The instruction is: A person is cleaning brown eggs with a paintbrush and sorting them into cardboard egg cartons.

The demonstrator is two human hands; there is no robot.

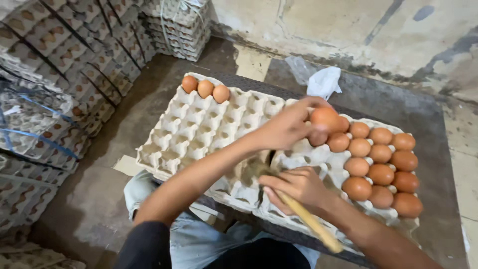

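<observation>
Two grey pulp egg trays lie side by side on a dark surface. The left tray [194,124] holds only three brown eggs [205,88] at its far corner. The right tray [318,167] has several brown eggs [381,174] filling its right rows. My left hand [286,127] reaches across over the right tray's far left part, its fingers closed around a brown egg [324,118], with a second egg [317,138] just under the fingertips. My right hand [298,185] rests on the right tray's near edge and grips a brush by its wooden handle [313,224]; the brush head is blurred.
Tall stacks of filled egg trays [59,65] bound with blue straps stand at the left. Another tied bundle [181,25] stands at the back. A white plastic bag [323,82] lies behind the trays, near a stained wall [398,35]. My knees are under the trays' near edge.
</observation>
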